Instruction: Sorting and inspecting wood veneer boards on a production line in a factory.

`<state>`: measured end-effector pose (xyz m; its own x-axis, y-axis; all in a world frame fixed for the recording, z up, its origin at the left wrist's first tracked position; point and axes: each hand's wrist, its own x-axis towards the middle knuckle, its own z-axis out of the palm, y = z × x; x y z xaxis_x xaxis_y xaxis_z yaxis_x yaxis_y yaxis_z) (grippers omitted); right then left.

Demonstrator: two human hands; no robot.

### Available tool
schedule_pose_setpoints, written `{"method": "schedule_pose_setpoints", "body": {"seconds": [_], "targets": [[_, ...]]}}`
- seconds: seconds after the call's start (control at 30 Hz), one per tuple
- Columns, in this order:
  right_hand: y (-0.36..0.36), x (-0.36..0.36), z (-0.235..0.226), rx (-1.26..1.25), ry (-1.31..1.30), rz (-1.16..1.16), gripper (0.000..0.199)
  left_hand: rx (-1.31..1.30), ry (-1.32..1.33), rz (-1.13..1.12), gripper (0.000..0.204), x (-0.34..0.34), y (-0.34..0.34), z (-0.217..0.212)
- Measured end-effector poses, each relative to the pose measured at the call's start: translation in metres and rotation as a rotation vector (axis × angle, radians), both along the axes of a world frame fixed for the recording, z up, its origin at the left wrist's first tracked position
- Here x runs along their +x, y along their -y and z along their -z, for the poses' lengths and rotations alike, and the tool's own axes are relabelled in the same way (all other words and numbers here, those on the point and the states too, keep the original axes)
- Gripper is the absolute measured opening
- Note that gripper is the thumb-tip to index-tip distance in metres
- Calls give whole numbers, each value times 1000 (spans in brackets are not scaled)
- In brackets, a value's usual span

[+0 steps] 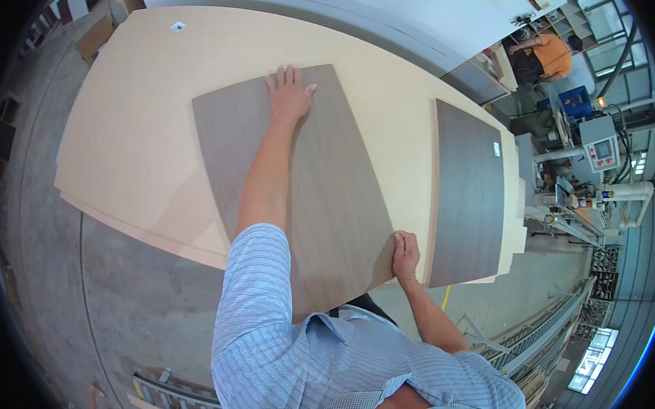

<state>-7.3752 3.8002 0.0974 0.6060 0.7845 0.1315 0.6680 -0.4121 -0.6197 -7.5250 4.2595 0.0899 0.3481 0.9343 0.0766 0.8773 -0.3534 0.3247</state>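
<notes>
A grey-brown wood-grain panel [326, 182] lies on a stack of large pale boards [133, 110], its near end reaching my body. My left hand [291, 98] rests flat near the panel's far edge, fingers stretched and slightly spread. At the near right corner, my right hand [406, 256] is closed around the panel's side edge; its fingertips are partly hidden. To the right, a second, darker wood-grain panel [467, 195] lies on the boards, a small white label [497, 149] on its face.
A white sticker [178, 26] marks the far left of the top board. Roller conveyors [179, 401] stand at the lower left and at the right. Beyond the table's right end is a machine with a control box [600, 149]. A person in an orange shirt [553, 56] works at the far right.
</notes>
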Motion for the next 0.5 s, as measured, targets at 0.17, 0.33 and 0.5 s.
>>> {"method": "schedule_pose_setpoints", "body": {"seconds": [0.17,0.33,0.5], "targets": [[2,-7,4,-5,19,-6,15,0,-21,84,76,54,14,-1],[5,-12,-2,-21,-4,8,14,-47,-75,247,79,88,57,0],[6,-6,11,-9,46,-15,16,16,5,363,78,86,105,8]]}}
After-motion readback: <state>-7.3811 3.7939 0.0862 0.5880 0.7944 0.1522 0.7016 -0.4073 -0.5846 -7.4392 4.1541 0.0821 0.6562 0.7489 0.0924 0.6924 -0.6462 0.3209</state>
